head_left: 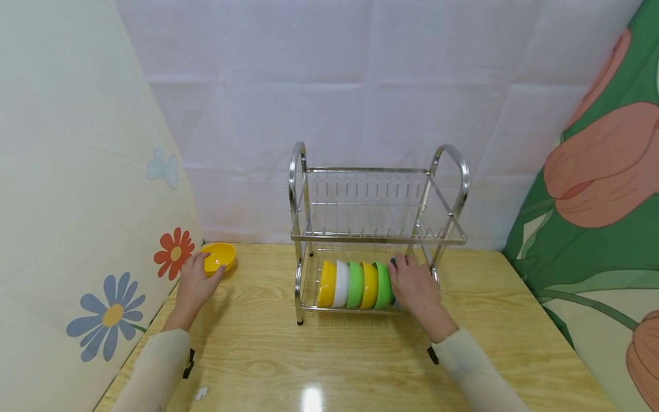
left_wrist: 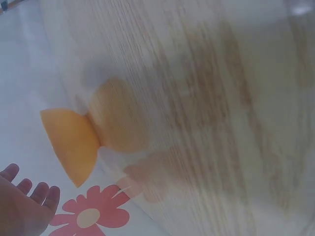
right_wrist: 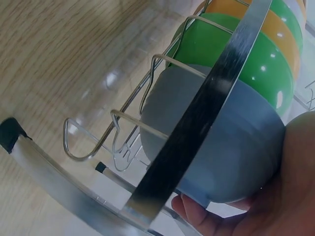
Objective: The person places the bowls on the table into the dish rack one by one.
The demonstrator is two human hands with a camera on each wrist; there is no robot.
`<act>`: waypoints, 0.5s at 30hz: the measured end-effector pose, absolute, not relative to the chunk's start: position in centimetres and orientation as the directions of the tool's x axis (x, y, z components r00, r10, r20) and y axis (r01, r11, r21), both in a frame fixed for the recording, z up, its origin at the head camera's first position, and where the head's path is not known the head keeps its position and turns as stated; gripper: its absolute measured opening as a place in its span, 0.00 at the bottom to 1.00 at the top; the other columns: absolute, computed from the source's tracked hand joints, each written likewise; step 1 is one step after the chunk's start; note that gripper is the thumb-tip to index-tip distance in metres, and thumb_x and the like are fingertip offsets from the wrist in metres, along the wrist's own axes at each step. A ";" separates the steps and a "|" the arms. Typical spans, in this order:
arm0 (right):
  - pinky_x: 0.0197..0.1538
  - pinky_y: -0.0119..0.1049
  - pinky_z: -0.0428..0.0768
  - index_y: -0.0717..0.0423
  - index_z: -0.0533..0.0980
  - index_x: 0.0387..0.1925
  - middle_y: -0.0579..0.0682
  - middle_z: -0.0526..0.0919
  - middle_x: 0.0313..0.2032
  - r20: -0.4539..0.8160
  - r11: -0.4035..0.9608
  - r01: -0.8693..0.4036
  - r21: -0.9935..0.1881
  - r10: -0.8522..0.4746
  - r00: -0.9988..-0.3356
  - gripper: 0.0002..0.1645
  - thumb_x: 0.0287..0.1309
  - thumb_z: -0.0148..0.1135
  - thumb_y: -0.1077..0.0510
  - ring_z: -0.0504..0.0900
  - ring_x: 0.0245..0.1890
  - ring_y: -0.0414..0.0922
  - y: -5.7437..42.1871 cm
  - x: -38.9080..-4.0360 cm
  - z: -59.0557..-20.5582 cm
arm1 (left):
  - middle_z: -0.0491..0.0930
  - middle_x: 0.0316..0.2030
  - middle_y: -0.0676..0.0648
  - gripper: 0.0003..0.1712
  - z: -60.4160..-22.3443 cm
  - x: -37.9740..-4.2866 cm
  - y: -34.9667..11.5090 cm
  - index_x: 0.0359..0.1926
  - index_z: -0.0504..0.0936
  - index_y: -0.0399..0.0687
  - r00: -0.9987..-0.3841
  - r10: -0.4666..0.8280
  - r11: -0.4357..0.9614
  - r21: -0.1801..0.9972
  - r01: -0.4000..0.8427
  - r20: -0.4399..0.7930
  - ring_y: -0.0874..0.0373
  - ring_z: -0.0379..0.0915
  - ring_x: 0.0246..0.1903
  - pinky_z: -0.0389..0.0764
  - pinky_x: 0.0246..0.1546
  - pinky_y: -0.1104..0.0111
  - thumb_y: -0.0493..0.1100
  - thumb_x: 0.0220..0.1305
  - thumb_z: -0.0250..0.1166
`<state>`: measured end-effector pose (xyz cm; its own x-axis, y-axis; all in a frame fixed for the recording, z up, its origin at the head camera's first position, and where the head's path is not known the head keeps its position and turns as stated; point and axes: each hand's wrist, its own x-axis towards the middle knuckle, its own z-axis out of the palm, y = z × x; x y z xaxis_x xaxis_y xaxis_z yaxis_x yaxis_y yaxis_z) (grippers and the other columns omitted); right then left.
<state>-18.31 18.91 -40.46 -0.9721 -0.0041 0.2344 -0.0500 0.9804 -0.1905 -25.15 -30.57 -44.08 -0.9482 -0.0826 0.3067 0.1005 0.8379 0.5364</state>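
Observation:
At the far left of the table, a yellow bowl (head_left: 224, 256) stands upright with its opening toward the head camera. My left hand (head_left: 197, 283) is just above its near side, and in the left wrist view the loosely bent fingers (left_wrist: 38, 193) are apart from the bowl. My right hand (head_left: 415, 287) is at the right end of the rack's lower tier, gripping a grey-blue bowl (right_wrist: 236, 152) that stands on its side among the wires. Beside it on the left is a green bowl (right_wrist: 263, 69), in a row with several yellow, white and green bowls (head_left: 355, 286).
A two-tier metal dish rack (head_left: 378, 240) stands at the middle back, its upper tier above the bowls and its curved side frame (head_left: 460, 177) close to my right hand. Fabric walls border the wooden table (head_left: 288, 366). A small white scrap (head_left: 201, 393) lies near the front left.

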 end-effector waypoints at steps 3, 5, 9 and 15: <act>0.49 0.63 0.79 0.64 0.69 0.64 0.68 0.78 0.54 0.244 0.981 -0.072 -0.178 -0.027 -0.969 0.31 0.81 0.36 0.44 0.78 0.47 0.68 18.7 -18.4 -40.6 | 0.58 0.69 0.24 0.38 -44.2 -25.5 -30.6 0.67 0.64 0.25 -0.953 -0.092 0.839 0.538 0.082 0.289 0.27 0.53 0.66 0.61 0.66 0.34 0.51 0.70 0.61; 0.49 0.62 0.80 0.64 0.68 0.65 0.69 0.78 0.56 0.238 0.981 -0.073 -0.180 -0.028 -0.971 0.31 0.81 0.36 0.44 0.79 0.47 0.69 18.6 -18.5 -40.6 | 0.57 0.69 0.24 0.39 -44.3 -25.7 -30.7 0.68 0.64 0.25 -0.957 -0.097 0.841 0.537 0.068 0.272 0.27 0.53 0.66 0.61 0.66 0.33 0.51 0.69 0.62; 0.40 0.60 0.82 0.61 0.69 0.65 0.67 0.78 0.56 0.221 0.979 -0.057 -0.195 -0.012 -0.975 0.32 0.80 0.34 0.42 0.78 0.45 0.70 18.3 -18.5 -41.1 | 0.55 0.70 0.24 0.41 -44.4 -26.1 -30.8 0.69 0.62 0.26 -0.965 -0.116 0.842 0.539 0.030 0.234 0.27 0.52 0.67 0.61 0.67 0.34 0.51 0.69 0.63; 0.38 0.58 0.82 0.60 0.71 0.62 0.65 0.79 0.52 0.254 0.974 -0.070 -0.214 -0.013 -0.967 0.31 0.80 0.34 0.41 0.78 0.43 0.68 17.9 -18.4 -41.4 | 0.52 0.71 0.24 0.44 -44.8 -26.5 -31.2 0.71 0.59 0.27 -0.972 -0.156 0.832 0.554 -0.033 0.177 0.28 0.50 0.67 0.60 0.67 0.34 0.54 0.68 0.63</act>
<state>-18.37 17.93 -41.37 -0.9670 -0.0135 0.2543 -0.0698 0.9743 -0.2140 -26.51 -31.24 -44.82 -0.9719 -0.1559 0.1766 -0.0327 0.8318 0.5541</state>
